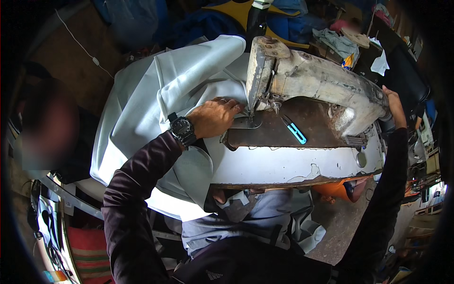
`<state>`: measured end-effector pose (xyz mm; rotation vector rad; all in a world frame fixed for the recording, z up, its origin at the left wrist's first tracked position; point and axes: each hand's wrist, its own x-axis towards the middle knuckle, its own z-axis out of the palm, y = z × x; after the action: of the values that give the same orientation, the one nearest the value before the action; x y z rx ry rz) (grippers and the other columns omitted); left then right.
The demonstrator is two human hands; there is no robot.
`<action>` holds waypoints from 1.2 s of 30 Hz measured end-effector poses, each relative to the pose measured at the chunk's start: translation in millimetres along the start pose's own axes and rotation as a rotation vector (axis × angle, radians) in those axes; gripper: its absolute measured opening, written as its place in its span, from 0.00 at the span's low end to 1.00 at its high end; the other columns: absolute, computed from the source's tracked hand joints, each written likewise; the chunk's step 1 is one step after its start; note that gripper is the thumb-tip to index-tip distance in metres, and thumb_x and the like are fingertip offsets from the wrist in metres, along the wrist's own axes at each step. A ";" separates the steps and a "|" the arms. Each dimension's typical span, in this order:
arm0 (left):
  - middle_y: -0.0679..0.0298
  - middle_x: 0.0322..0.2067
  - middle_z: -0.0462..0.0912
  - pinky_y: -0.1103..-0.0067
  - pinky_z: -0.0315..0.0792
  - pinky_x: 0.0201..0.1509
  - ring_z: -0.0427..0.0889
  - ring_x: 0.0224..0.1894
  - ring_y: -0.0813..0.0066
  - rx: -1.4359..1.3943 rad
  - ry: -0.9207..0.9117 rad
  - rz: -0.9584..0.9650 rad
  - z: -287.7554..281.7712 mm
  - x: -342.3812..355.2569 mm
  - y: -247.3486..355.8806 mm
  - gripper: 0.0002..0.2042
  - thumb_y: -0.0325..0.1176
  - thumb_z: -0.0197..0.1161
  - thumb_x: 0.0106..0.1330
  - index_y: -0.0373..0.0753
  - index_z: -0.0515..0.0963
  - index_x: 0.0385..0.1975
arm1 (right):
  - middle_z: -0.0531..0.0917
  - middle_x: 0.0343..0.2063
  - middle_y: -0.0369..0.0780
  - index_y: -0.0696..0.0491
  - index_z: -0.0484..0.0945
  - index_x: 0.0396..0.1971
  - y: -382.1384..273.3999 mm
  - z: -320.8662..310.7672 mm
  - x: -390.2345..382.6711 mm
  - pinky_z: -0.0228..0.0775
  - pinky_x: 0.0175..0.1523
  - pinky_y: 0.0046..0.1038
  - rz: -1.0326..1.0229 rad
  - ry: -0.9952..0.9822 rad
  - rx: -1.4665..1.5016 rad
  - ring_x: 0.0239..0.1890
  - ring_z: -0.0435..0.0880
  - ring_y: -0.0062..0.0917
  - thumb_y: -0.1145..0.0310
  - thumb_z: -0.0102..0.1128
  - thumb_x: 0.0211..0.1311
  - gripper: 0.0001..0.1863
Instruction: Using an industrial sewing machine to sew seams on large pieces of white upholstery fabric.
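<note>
A worn, cream-coloured sewing machine [321, 75] stands on the table in front of me. Light grey leatherette sheet [137, 118] is bunched to its left and hangs over the table's near edge. Beside the needle area [251, 118], my left hand [216, 117] is closed on the sheet with its fingers bent. At the machine's far right end, my right hand [396, 108] curls round the handwheel [385, 111], which is mostly hidden. Turquoise thread snips [295, 130] lie on the dark machine bed, right of the needle.
The white tabletop [274, 163] has a chipped front edge above my lap. Another person [52, 123] is close by at the left. Blue and yellow material [227, 16] is piled behind the machine. An orange item [333, 190] shows below the table, and a red striped cushion [87, 251] lies lower left.
</note>
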<state>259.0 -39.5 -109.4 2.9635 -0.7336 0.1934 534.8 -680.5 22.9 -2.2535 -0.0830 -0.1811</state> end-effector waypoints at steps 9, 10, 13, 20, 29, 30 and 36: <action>0.56 0.59 0.82 0.58 0.78 0.64 0.82 0.59 0.54 0.208 -0.014 0.122 -10.7 10.0 16.1 0.23 0.32 0.59 0.66 0.43 0.80 0.63 | 0.90 0.38 0.37 0.60 0.89 0.43 7.0 10.9 -46.9 0.73 0.56 0.25 -0.256 0.113 0.330 0.42 0.86 0.21 0.52 0.55 0.81 0.24; 0.56 0.59 0.82 0.58 0.78 0.63 0.83 0.57 0.55 0.228 -0.019 0.118 -11.9 10.8 15.8 0.23 0.33 0.59 0.67 0.43 0.80 0.63 | 0.90 0.38 0.37 0.60 0.89 0.43 15.3 4.5 -48.4 0.73 0.56 0.25 -0.256 0.203 0.311 0.42 0.86 0.21 0.52 0.55 0.81 0.24; 0.58 0.58 0.82 0.57 0.77 0.64 0.82 0.59 0.57 0.270 0.002 0.114 -13.6 10.6 18.3 0.22 0.35 0.59 0.69 0.45 0.81 0.63 | 0.89 0.35 0.38 0.60 0.89 0.45 36.0 -16.0 -39.1 0.75 0.53 0.25 -0.140 0.516 0.688 0.40 0.86 0.21 0.49 0.56 0.80 0.26; 0.59 0.59 0.80 0.59 0.73 0.67 0.80 0.62 0.60 0.361 -0.098 0.054 -12.6 12.5 19.4 0.23 0.30 0.57 0.72 0.46 0.78 0.66 | 0.90 0.49 0.45 0.60 0.82 0.61 16.9 9.0 -25.6 0.71 0.62 0.27 -0.023 0.277 0.026 0.52 0.85 0.26 0.44 0.58 0.78 0.32; 0.55 0.56 0.82 0.58 0.75 0.67 0.83 0.57 0.54 0.283 -0.010 0.036 -7.8 4.1 20.4 0.23 0.32 0.59 0.69 0.38 0.77 0.65 | 0.85 0.62 0.49 0.64 0.77 0.66 65.8 63.4 -92.0 0.69 0.70 0.29 -0.230 0.648 0.279 0.65 0.82 0.31 0.47 0.49 0.84 0.33; 0.53 0.55 0.82 0.58 0.79 0.64 0.84 0.55 0.53 0.300 -0.081 -0.003 -8.3 6.2 24.7 0.23 0.31 0.59 0.69 0.37 0.77 0.65 | 0.85 0.62 0.49 0.64 0.77 0.66 63.3 54.5 -86.5 0.69 0.70 0.29 -0.161 0.641 0.276 0.65 0.82 0.31 0.47 0.49 0.84 0.33; 0.53 0.52 0.83 0.65 0.84 0.55 0.85 0.53 0.54 0.384 -0.087 0.011 -18.3 2.6 41.1 0.22 0.28 0.58 0.70 0.39 0.78 0.64 | 0.89 0.52 0.54 0.65 0.84 0.55 10.0 1.0 -25.7 0.76 0.60 0.39 -0.191 0.277 -0.594 0.56 0.88 0.41 0.42 0.53 0.79 0.35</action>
<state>240.1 -74.8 -88.9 3.3498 -0.8040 0.2304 510.8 -686.0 10.6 -2.7801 -0.1070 -0.6960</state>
